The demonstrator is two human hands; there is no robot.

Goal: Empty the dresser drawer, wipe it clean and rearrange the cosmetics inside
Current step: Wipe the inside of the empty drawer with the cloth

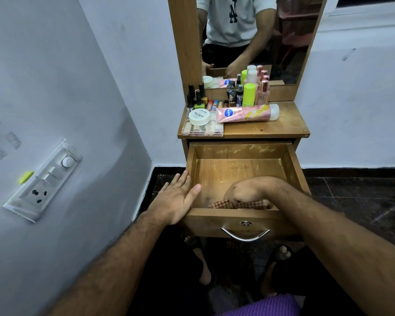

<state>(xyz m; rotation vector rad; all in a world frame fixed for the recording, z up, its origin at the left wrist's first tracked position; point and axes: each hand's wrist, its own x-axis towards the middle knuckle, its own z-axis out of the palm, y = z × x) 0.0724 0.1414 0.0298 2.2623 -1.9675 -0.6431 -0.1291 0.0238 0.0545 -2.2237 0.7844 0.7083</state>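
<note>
The wooden dresser drawer (294, 165) is pulled out and holds only a cloth. My right hand (249, 189) reaches down inside it near the front wall and grips a red-and-cream checked cloth (258, 204) against the drawer floor. My left hand (180, 197) lies flat with straight fingers on the drawer's left front corner. The cosmetics stand on the dresser top (283, 127): a pink tube (246, 114) lying on its side, a white round nail polish tub (199, 117) on a clear plastic case (202, 130), a lime green bottle (249, 94), several small dark bottles (195, 96).
A mirror (249, 37) rises behind the dresser top and reflects the person. A wall with a switch and socket panel (43, 181) is close on the left. Dark tiled floor (363, 197) lies to the right. My feet in sandals (281, 252) are under the drawer.
</note>
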